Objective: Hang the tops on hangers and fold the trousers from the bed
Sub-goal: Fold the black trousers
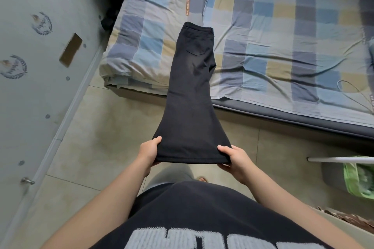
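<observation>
View: head.
Trousers: black flared denim trousers [192,87], legs stacked, pocket side up. The waistband lies on the blue-and-yellow checked bed [283,36]; the hems hang off its edge toward me.
Left hand: my left hand [148,153] has its fingers [157,140] pinching the left hem corner, thumb on top.
Right hand: my right hand [235,159] pinches the right hem corner the same way.
Why: held taut and level, I judge, to keep the legs aligned for folding hem to waist.
Container: grey bin lined with a green plastic bag [334,176], on the floor at right. Contents too blurred to tell.

my left hand [148,152] and right hand [234,158] pinch hem corners of black trousers [192,91]; waistband lies on checked bed [283,36].
</observation>
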The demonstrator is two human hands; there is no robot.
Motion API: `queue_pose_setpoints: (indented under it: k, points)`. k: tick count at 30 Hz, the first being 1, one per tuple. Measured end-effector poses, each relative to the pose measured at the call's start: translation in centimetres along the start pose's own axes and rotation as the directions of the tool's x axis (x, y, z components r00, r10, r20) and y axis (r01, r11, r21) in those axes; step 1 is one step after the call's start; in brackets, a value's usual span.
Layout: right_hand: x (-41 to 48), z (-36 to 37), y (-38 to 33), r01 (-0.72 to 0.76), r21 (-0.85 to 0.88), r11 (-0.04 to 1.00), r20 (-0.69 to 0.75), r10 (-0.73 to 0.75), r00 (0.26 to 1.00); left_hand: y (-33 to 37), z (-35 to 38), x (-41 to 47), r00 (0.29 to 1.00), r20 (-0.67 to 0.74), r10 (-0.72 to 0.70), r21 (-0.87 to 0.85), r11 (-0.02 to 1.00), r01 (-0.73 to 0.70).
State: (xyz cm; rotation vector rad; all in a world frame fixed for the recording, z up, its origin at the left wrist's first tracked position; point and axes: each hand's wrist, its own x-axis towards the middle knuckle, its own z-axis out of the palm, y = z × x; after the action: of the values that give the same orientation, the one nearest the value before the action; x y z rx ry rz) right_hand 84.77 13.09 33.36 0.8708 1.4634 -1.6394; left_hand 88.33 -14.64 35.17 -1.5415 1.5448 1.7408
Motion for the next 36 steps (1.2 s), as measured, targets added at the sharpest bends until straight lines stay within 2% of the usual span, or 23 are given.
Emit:
queue_pose_setpoints:
  k: [9, 18, 25, 36]
  points:
    - [0.4, 1.5, -6.0, 0.061, 0.05, 0.997, -0.043, -0.059, 0.997, 5.3, 1.9, 0.1, 0.997, 0.064, 0.03, -0.128, 0.991, -0.022]
    - [6.4, 4.8, -17.8, 0.088, 0.158, 0.984, -0.114, -0.07, 0.991, 17.7, 6.0, 5.9, 0.986, 0.168, -0.011, -0.259, 0.964, 0.055]
    - [13.3, 8.1, -30.0, 0.054, 0.23, 0.972, -0.191, -0.009, 0.981, 31.3, 10.7, 12.3, 0.959, 0.273, -0.076, -0.216, 0.967, 0.138]
    - [28.4, 11.9, -46.9, 0.066, 0.079, 0.995, -0.347, -0.035, 0.937, 49.0, 19.2, 26.6, 0.948, 0.264, -0.179, -0.096, 0.973, 0.21]
